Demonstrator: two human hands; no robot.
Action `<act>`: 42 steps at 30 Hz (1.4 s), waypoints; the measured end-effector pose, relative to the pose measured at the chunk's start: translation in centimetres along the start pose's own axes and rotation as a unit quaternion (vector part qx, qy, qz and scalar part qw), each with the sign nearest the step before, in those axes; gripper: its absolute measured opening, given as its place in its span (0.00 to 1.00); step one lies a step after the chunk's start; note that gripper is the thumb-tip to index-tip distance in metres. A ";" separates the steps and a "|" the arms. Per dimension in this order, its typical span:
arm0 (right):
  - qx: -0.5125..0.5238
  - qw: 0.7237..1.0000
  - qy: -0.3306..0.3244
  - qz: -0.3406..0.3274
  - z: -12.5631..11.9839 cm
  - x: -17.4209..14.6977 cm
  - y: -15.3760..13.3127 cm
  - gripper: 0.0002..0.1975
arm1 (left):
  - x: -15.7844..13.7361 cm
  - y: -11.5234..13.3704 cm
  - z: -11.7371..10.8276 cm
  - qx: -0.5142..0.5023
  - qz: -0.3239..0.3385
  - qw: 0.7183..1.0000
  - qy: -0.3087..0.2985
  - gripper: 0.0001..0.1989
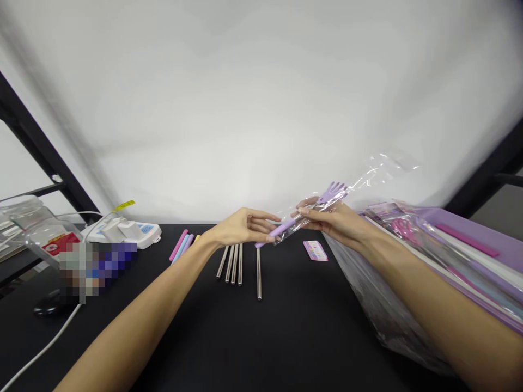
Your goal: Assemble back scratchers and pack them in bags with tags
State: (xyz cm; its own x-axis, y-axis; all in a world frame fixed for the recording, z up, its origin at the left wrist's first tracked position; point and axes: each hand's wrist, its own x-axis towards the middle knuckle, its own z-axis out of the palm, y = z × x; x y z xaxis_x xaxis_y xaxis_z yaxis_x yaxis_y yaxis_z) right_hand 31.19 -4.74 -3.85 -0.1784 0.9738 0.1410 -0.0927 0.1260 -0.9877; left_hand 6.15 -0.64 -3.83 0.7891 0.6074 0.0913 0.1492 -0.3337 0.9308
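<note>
Pinching a lilac back scratcher [286, 224], right hand [337, 220] closed near its head [332, 193] through a clear sleeve [378, 171], left hand [243, 225] half-open at the handle [280, 229], hold unclear, above the far edge of the black tabletop [302, 326]

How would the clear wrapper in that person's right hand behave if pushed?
The clear wrapper would probably crumple easily, since its loose end looks thin and creased. It's likely light and perhaps slippery, given its glossy, see-through film.
</note>
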 end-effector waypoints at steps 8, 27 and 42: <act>-0.010 0.999 0.003 0.030 0.4 -0.1 -0.2 0.15 | 0.3 -0.2 0.6 0.019 0.016 0.997 0.069 0.21; 0.003 1.000 0.005 0.030 -0.1 -0.1 0.1 0.13 | 0.5 0.1 1.7 -0.057 -0.031 0.996 0.069 0.22; 0.037 0.997 0.059 0.016 -0.9 0.0 -0.4 0.12 | -1.0 1.3 -0.2 0.020 0.050 0.997 -0.046 0.28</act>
State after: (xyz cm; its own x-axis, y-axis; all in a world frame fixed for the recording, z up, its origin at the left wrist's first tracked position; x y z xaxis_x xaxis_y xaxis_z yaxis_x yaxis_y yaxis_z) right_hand 32.10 -4.60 -3.56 -0.0663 0.9932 0.0958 -0.1609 0.0841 -0.9834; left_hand 5.41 -1.55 -2.66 0.8523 0.5013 0.1494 0.0883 -0.4193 0.9036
